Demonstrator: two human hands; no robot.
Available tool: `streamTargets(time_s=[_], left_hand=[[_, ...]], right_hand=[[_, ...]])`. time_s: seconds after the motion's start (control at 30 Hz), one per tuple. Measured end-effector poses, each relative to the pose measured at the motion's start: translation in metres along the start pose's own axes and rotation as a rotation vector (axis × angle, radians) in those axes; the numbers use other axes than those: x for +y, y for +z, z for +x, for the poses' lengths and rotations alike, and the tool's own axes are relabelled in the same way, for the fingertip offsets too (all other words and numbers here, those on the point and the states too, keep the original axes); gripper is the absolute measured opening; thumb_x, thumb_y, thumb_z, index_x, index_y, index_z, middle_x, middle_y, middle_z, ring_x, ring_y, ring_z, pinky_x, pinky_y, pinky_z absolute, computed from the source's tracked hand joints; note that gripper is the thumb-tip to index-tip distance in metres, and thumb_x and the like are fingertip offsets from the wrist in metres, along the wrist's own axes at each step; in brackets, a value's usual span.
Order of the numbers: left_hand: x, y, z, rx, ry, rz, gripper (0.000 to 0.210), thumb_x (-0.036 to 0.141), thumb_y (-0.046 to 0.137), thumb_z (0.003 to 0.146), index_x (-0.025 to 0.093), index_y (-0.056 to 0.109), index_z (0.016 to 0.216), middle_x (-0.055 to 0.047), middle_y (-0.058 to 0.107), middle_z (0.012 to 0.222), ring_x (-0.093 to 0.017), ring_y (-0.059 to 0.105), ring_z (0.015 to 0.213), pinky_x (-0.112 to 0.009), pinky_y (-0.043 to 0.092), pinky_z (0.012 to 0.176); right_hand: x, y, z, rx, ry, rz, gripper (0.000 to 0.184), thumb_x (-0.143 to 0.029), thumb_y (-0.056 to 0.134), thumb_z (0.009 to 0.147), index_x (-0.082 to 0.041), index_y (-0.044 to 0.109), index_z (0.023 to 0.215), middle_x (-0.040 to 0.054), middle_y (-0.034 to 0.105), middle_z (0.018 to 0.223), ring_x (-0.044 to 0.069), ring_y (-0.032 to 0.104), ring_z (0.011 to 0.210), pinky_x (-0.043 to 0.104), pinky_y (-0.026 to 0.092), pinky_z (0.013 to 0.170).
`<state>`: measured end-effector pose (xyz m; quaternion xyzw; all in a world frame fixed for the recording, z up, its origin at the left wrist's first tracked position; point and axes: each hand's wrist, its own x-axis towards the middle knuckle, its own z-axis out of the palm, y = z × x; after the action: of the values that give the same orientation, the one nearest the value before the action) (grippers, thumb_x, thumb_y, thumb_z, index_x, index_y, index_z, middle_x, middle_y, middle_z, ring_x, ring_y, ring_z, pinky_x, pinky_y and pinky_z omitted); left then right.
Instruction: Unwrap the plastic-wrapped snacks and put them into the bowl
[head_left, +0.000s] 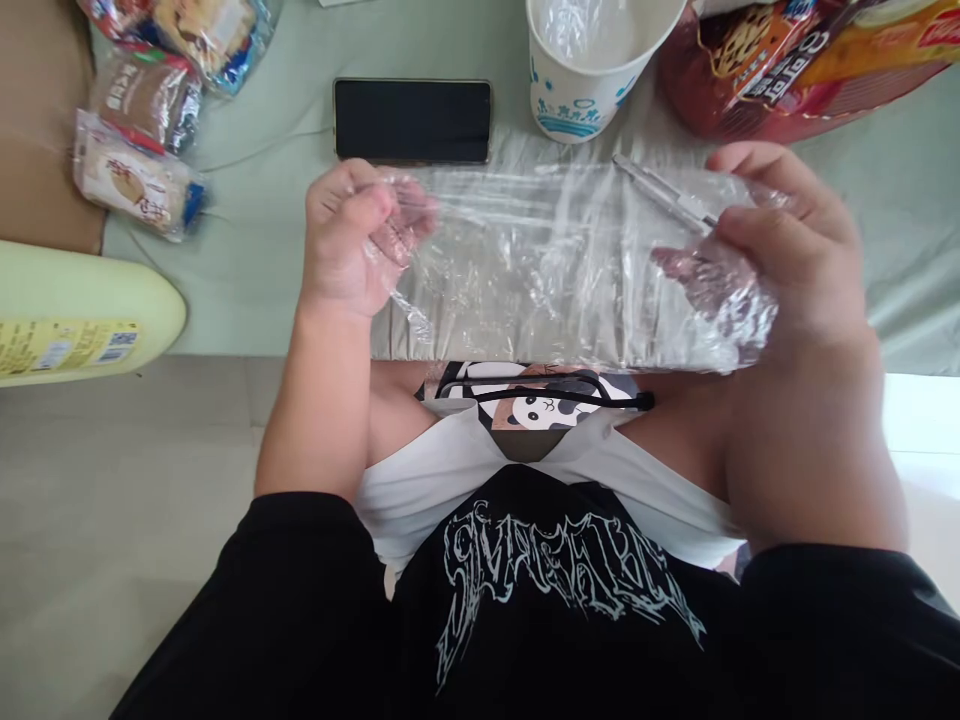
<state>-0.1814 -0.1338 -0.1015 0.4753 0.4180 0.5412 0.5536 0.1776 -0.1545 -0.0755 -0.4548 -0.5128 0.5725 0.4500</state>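
Note:
A clear, crinkled plastic sheet or bag (525,270) is stretched out between my two hands above the near edge of the table. My left hand (360,235) pinches its left end, fingers partly showing through the plastic. At the other end my right hand (787,240) is closed on the plastic, which bunches below the thumb. A slim silvery tool (664,192), its kind unclear, runs from the plastic's upper edge to my right thumb. Whether that hand grips the tool too, I cannot tell.
Behind the plastic lie a dark phone (412,120) and a white paper cup (577,90) with clear plastic inside. Packaged snacks (146,100) sit at the far left, near a pale yellow-green bottle (82,310). A large red package (750,75) stands at far right.

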Motion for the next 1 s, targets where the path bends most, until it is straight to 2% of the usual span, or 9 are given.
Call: streamTargets(time_s=[0.1, 0.17, 0.33, 0.43, 0.57, 0.63, 0.73, 0.83, 1.0], left_hand=[[-0.012, 0.003, 0.012, 0.111, -0.067, -0.054, 0.04, 0.057, 0.078, 0.082, 0.025, 0.054, 0.082, 0.005, 0.061, 0.072, -0.01, 0.06, 0.061, -0.024, 0.044, 0.049], [-0.015, 0.006, 0.02, 0.115, -0.122, -0.039, 0.037, 0.057, 0.075, 0.085, 0.026, 0.055, 0.084, 0.005, 0.06, 0.067, -0.009, 0.057, 0.053, -0.023, 0.036, 0.041], [-0.01, 0.025, 0.029, -0.218, -0.461, 0.101, 0.033, 0.049, 0.076, 0.088, 0.02, 0.06, 0.086, 0.005, 0.054, 0.055, -0.005, 0.047, 0.037, -0.018, 0.024, 0.036], [-0.007, 0.035, 0.03, -0.356, -0.578, 0.161, 0.028, 0.04, 0.072, 0.093, 0.016, 0.06, 0.085, 0.005, 0.053, 0.056, -0.002, 0.045, 0.034, -0.013, 0.021, 0.039], [-0.005, 0.038, 0.029, -0.418, -0.591, 0.196, 0.021, 0.032, 0.074, 0.09, 0.014, 0.066, 0.082, 0.005, 0.053, 0.055, -0.005, 0.052, 0.038, -0.014, 0.031, 0.042], [-0.003, 0.039, 0.028, -0.419, -0.567, 0.195, 0.02, 0.03, 0.076, 0.088, 0.014, 0.068, 0.082, 0.004, 0.056, 0.054, -0.005, 0.051, 0.038, -0.015, 0.033, 0.043], [-0.001, 0.04, 0.025, -0.469, -0.577, 0.232, 0.023, 0.035, 0.073, 0.089, 0.014, 0.068, 0.081, 0.001, 0.061, 0.055, -0.004, 0.042, 0.032, -0.016, 0.027, 0.038], [-0.001, 0.041, 0.024, -0.456, -0.575, 0.255, 0.024, 0.04, 0.077, 0.083, 0.017, 0.069, 0.083, 0.001, 0.063, 0.057, -0.008, 0.05, 0.037, -0.018, 0.031, 0.037], [0.002, 0.046, 0.023, -0.185, -0.394, -0.098, 0.059, 0.074, 0.049, 0.089, 0.025, 0.068, 0.116, -0.004, 0.075, 0.093, -0.024, 0.076, 0.09, -0.029, 0.057, 0.062]], right_hand=[[0.006, -0.011, 0.011, 0.055, -0.007, 0.078, 0.035, -0.04, 0.083, 0.077, -0.025, 0.073, 0.106, -0.0117, 0.041, 0.048, 0.005, 0.03, 0.034, 0.03, 0.046, 0.05], [0.014, -0.014, 0.018, 0.192, -0.154, 0.049, 0.024, -0.043, 0.074, 0.085, -0.025, 0.074, 0.101, -0.0096, 0.039, 0.05, 0.007, 0.027, 0.037, 0.03, 0.042, 0.048], [0.024, -0.007, 0.033, 0.535, -0.664, -0.284, 0.033, -0.056, 0.076, 0.085, -0.023, 0.075, 0.084, 0.0017, 0.058, 0.072, 0.016, 0.055, 0.066, 0.034, 0.048, 0.071], [0.016, 0.008, 0.034, 0.284, -0.525, -0.212, 0.035, -0.059, 0.076, 0.085, -0.027, 0.077, 0.101, 0.0051, 0.069, 0.095, 0.021, 0.065, 0.092, 0.037, 0.051, 0.09], [0.009, 0.033, 0.03, -0.476, 0.023, -0.057, 0.061, -0.061, 0.084, 0.075, -0.029, 0.069, 0.124, 0.0062, 0.075, 0.113, 0.021, 0.071, 0.096, 0.036, 0.059, 0.085], [0.008, 0.041, 0.028, -0.705, 0.174, -0.014, 0.066, -0.072, 0.073, 0.079, -0.024, 0.069, 0.123, 0.0075, 0.077, 0.102, 0.022, 0.072, 0.09, 0.035, 0.061, 0.077], [0.008, 0.048, 0.025, -0.771, 0.239, 0.019, 0.072, -0.08, 0.055, 0.087, -0.018, 0.073, 0.118, 0.0073, 0.077, 0.089, 0.02, 0.071, 0.077, 0.031, 0.057, 0.063], [0.006, 0.052, 0.022, -0.772, 0.276, -0.171, 0.043, -0.056, 0.072, 0.088, -0.016, 0.075, 0.102, 0.0012, 0.071, 0.069, 0.012, 0.061, 0.057, 0.024, 0.045, 0.048], [0.009, 0.061, 0.02, -0.559, 0.28, -0.079, 0.021, -0.037, 0.069, 0.093, -0.016, 0.068, 0.097, -0.0018, 0.065, 0.058, 0.01, 0.056, 0.048, 0.023, 0.043, 0.045]])
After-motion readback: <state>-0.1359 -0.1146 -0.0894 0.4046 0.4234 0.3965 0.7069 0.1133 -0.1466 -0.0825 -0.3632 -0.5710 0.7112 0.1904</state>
